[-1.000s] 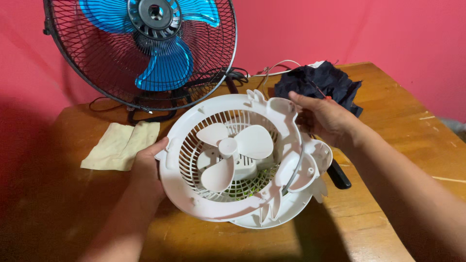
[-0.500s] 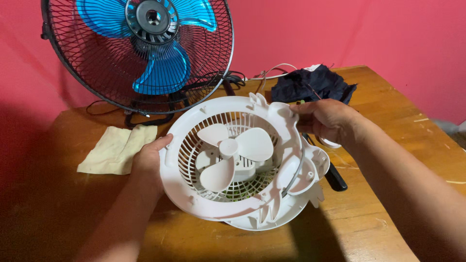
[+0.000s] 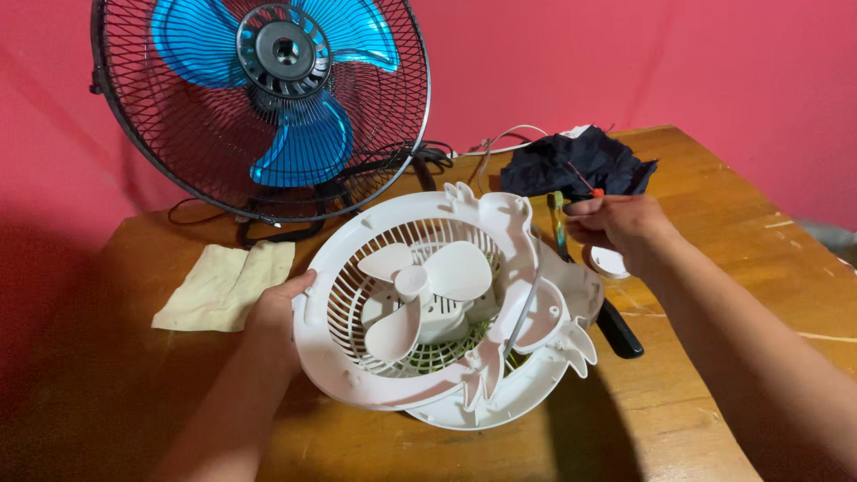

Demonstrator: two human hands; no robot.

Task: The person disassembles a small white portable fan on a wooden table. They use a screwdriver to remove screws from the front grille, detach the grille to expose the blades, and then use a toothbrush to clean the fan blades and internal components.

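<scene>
Our left hand [image 3: 278,308] grips the opened white fan housing [image 3: 428,303] at nine o'clock; our right hand [image 3: 616,223] pinches a thin wire [image 3: 578,178], blade [image 3: 420,281] still mounted.

Small fan [image 3: 428,308] between cloth [image 3: 223,286] and, seemingly, screwdriver [image 3: 616,328].

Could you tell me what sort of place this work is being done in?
Probably a room at home used for repairs: a wooden table against a pink wall, an opened white fan housing, and a blue-bladed desk fan.
</scene>
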